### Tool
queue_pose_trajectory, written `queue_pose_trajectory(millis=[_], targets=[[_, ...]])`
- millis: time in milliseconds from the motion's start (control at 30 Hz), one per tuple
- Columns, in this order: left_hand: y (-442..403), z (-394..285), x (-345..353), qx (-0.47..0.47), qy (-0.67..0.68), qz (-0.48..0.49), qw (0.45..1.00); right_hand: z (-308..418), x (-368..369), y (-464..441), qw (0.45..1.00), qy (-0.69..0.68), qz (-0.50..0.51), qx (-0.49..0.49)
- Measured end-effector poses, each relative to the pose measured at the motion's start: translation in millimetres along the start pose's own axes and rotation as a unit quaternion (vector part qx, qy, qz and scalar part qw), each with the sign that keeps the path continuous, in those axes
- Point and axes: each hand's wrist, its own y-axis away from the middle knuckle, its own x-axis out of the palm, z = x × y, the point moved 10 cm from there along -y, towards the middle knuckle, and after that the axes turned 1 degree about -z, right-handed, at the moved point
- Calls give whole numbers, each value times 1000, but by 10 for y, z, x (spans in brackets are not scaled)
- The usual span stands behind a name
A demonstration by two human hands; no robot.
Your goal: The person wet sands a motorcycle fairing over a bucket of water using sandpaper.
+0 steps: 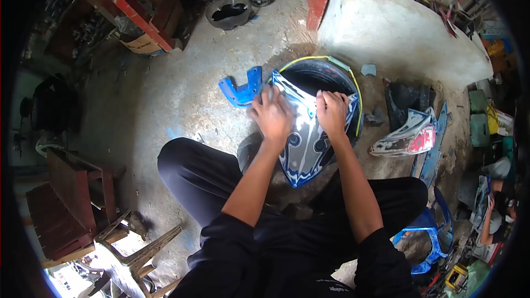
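Rough grey concrete workshop floor (130, 138) here. Far left there's a dark red-brown wooden bench (69, 187), with a wide stretch of floor running from it to the work area, so that's the roomy side. Up past it, a brown cardboard box (144, 45) sits by a red wooden frame (141, 19); it has printing, but I can't make it out. Next over, a bright blue angled plastic part (240, 98) lies just beside the left hand (273, 116), which is blurry with bent fingers on the panel, so can't tell if it's gripping. That white, grey and blue pointed panel (305, 135) is on top of a round black tub (309, 68), long axis running away from the person, narrow tip aimed back at them, two-horned wide end away. Small white lettering on the black top (287, 265) is too tiny to read reliably. The right hand (332, 111) is curled over the panel's upper right, gripping it. Tighter on this side: a yellow strip (359, 105) follows the tub's edge, then a white-and-red panel (406, 137) lies near.
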Motion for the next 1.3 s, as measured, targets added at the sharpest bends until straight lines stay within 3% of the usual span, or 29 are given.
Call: queue_pose_trajectory(millis=[167, 267, 300, 367, 433, 500, 533, 700, 800, 867, 1000, 1033, 1100, 1133, 1233, 1300], targets=[[340, -444, -32, 136, 66, 38, 988, 15, -24, 30, 1000, -18, 4, 7], [44, -11, 8, 15, -10, -12, 1000, 8, -3, 3, 1000, -10, 11, 3], [95, -59, 5, 15, -8, -8, 1000, 18, -35, 34, 1000, -8, 3, 0], [207, -351, 7, 89, 31, 11, 996, 13, -1, 20, 999, 3, 30, 12], [483, -544, -83, 158, 69, 32, 984, 24, -41, 30, 1000, -11, -12, 4], [315, -312, -79, 103, -20, 11, 994, 8, -10, 18, 1000, -6, 0, 3], [148, -112, -65, 14, 10, 2, 1000, 6, -9, -7, 1000, -2, 6, 3], [356, -469, -20, 100, 36, 38, 994, 0, 10, -1, 1000, 2, 19, 11], [129, -277, -41, 70, -28, 2, 997, -1, -16, 42, 1000, -20, -6, 1], [40, -91, 93, -17, 10, -11, 1000, 3, -41, 28, 1000, -7, 6, 9], [419, -446, 22, 89, 11, 37, 995, 11, -7, 2, 1000, -3, 16, 11], [362, -380, 36, 89, 10, 37, 995, 6, -3, 28, 1000, -2, 15, 10], [113, -70, 7, -35, 15, -9, 999, 6, -30, 30, 1000, -14, -4, 5], [128, -201, 25, -23, -28, -15, 999, -5, -26, 47, 1000, -4, 4, 10], [433, -542, -30, 81, 40, 34, 995, 5, -13, 6, 1000, -5, 1, 8], [382, -383, -1, 80, 1, 47, 996, 17, -10, 33, 1000, -1, 21, 7]])
